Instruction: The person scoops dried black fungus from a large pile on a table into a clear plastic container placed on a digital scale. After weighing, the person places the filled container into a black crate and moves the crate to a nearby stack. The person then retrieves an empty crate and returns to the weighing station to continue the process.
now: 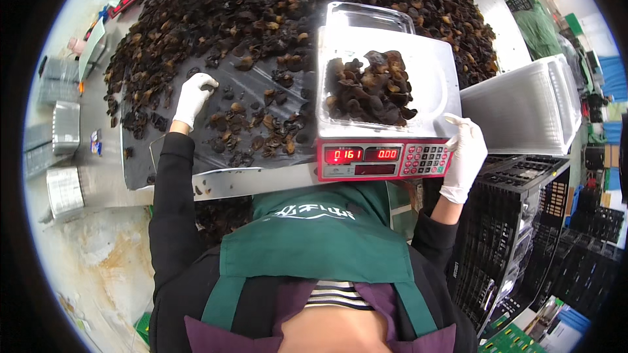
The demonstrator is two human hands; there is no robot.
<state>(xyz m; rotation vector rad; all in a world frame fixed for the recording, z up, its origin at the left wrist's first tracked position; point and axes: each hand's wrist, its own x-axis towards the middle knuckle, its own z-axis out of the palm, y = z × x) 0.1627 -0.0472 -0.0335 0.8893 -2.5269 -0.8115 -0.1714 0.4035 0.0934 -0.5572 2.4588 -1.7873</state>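
Note:
My left hand [193, 99], in a white glove, is above the dark sheet [255, 81] with a small dark piece of wood ear fungus [209, 88] pinched at the fingertips. My gloved right hand [467, 159] rests at the right front corner of a red and white digital scale [431, 73], fingers apart near its keypad [426, 159]. The scale's display [364, 153] glows with red digits. On its platform lies a clear plastic tray [322, 100] holding a clump of wood ear fungus [374, 89]. Behind it sits another clear plastic tray or lid [370, 13].
A large heap of wood ear fungus [235, 10] covers the far table; loose pieces [272, 132] lie left of the scale. Nested clear trays [520, 108] stand right, above black plastic crates [495, 225]. More stacked trays [66, 127] are at far left.

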